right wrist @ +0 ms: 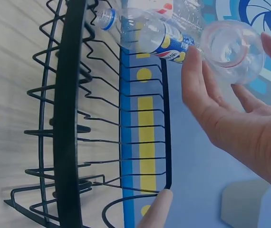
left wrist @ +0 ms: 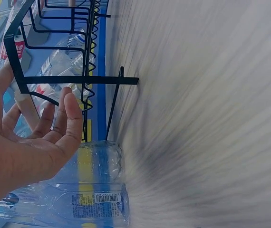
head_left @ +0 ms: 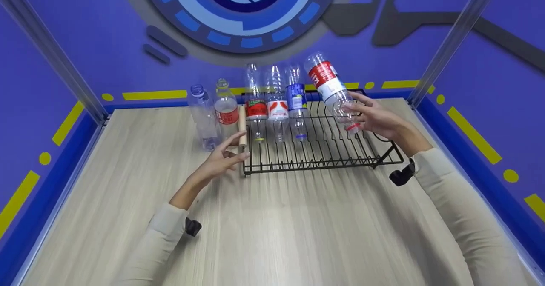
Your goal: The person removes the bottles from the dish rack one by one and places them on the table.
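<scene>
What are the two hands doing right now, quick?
Left hand: open, fingers relaxed, holding nothing, beside the black wire rack.
Right hand: fingers on the tilted red-label bottle; whether they grip it cannot be told.

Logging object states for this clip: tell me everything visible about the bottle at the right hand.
The bottle is clear, empty-looking plastic with a red and white label. It is upended and tilted, base up and back, neck with a red ring low over the black wire rack. The right hand touches its lower part with loosely curved fingers.
</scene>
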A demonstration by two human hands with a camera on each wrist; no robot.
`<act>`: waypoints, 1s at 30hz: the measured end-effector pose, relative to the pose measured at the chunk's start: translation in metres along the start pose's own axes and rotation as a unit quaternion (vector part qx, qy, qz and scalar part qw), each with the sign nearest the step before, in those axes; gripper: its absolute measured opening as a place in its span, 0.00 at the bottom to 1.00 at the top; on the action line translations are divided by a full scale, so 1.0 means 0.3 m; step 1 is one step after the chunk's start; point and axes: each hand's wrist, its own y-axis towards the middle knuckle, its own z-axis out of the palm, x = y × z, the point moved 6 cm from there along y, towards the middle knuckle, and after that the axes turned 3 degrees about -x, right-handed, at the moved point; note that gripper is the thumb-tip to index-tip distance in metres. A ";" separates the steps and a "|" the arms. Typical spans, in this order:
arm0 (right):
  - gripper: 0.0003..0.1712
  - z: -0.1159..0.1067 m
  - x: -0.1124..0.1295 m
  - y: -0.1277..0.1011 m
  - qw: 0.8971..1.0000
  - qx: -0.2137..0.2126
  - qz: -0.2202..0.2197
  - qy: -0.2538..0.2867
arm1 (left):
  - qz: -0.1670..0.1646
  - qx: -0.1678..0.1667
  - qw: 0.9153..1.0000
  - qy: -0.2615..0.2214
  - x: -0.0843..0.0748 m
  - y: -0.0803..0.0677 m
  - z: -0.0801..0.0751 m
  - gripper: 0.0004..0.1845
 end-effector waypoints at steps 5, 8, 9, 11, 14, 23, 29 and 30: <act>0.39 0.020 -0.011 -0.010 1.000 0.022 0.003 -0.005 | -0.001 -0.001 1.000 -0.001 0.002 0.003 0.002 0.38; 0.35 0.030 -0.017 -0.014 0.999 0.030 0.005 -0.024 | 0.002 0.004 1.000 -0.001 0.003 0.002 0.005 0.38; 0.33 0.034 -0.018 -0.014 0.999 0.035 0.005 -0.033 | 0.003 0.004 1.000 0.000 0.003 0.001 0.004 0.38; 0.30 0.044 -0.020 -0.015 0.998 0.045 0.003 -0.051 | 0.005 0.003 1.000 -0.002 0.002 -0.001 0.003 0.38; 0.28 0.058 -0.021 -0.020 0.994 0.065 -0.002 -0.083 | 0.009 0.002 1.000 -0.006 0.000 -0.003 0.003 0.38; 0.27 0.096 -0.033 -0.026 0.990 0.094 -0.014 -0.104 | 0.004 0.001 1.000 -0.007 0.003 -0.002 0.002 0.37; 0.26 0.110 -0.038 -0.026 0.989 0.102 -0.019 -0.109 | 0.003 0.003 1.000 -0.007 -0.009 -0.002 0.005 0.38; 0.26 0.111 -0.040 -0.026 0.989 0.103 -0.019 -0.106 | 0.005 0.003 1.000 -0.004 -0.011 -0.002 0.005 0.38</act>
